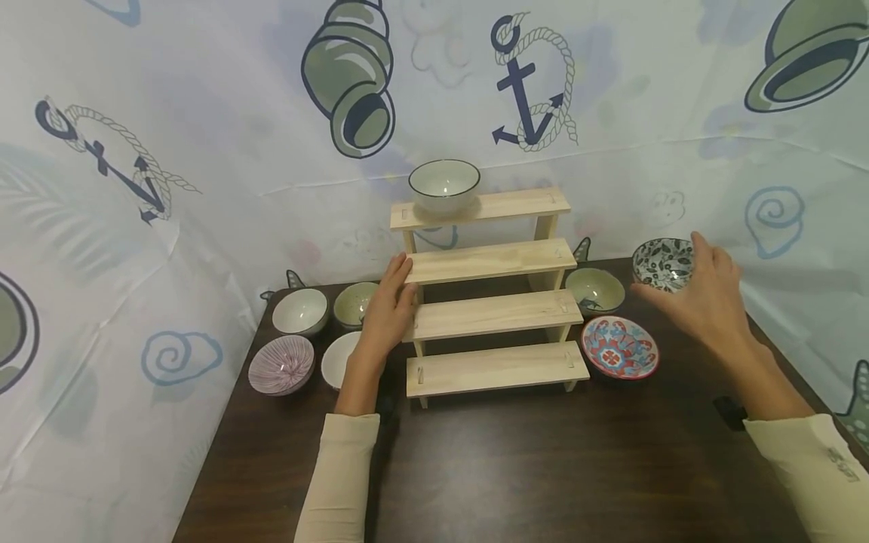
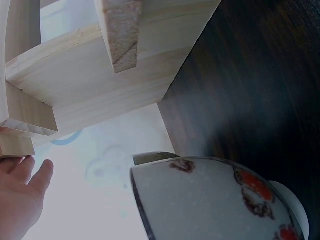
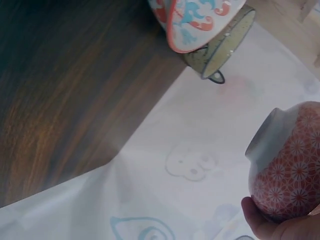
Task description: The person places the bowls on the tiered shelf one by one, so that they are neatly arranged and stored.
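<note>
My right hand [image 1: 713, 294] grips a bowl [image 1: 660, 264] at the far right, thumb and fingers spread around its sides. Its inside has a black-and-white leaf pattern; the outside, in the right wrist view, is red with white flowers above a white foot. The bowl is held up off the table, seen against the cloth. My left hand [image 1: 384, 320] rests with its fingertips against the left end of a stepped wooden shelf [image 1: 492, 260], at the second tier from the top. On the top tier stands a white bowl [image 1: 444, 181] with a dark rim.
Left of the shelf stand a white bowl [image 1: 299, 311], an olive bowl [image 1: 351, 305], a purple-streaked bowl [image 1: 281, 366] and another white bowl [image 1: 336, 362], partly behind my forearm. At right are an olive bowl [image 1: 597, 290] and a red-blue patterned bowl [image 1: 619, 347]. Printed cloth [image 1: 237, 151] encloses the dark table [image 1: 543, 467].
</note>
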A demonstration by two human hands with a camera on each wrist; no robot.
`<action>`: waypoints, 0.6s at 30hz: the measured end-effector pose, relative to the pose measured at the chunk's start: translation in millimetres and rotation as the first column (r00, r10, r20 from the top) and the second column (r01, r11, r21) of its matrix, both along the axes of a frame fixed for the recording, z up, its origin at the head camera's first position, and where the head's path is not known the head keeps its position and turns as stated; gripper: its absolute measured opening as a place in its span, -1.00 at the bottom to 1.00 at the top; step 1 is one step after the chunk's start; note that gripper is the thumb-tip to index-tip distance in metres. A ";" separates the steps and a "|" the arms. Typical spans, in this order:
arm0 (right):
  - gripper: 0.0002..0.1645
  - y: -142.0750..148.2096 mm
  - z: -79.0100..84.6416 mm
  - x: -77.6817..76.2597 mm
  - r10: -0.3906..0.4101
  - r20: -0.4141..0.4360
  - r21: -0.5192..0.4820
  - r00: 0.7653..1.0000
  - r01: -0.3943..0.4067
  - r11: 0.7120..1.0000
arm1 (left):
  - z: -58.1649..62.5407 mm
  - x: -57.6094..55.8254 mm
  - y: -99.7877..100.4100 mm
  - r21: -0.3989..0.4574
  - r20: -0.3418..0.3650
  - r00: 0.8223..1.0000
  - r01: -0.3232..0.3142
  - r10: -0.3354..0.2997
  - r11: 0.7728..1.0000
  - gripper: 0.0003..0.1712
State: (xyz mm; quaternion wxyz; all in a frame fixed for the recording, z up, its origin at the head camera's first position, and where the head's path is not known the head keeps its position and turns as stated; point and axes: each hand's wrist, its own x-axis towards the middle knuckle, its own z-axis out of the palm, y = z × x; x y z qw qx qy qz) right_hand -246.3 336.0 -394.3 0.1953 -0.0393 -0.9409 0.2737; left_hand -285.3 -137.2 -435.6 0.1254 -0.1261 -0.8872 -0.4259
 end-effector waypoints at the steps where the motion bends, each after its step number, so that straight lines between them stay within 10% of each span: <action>1: 0.48 -1.0 1.3 1.3 0.002 0.000 -0.001 1.000 -0.002 1.000 | -0.4 -0.1 -0.2 0.001 0.001 1.000 0.000 0.000 1.000 -0.38; 18: 0.46 -11.7 29.8 17.3 0.033 -0.041 0.006 0.999 -0.032 0.999 | -0.6 -0.3 -0.3 0.018 0.003 1.000 0.011 -0.011 1.000 -0.38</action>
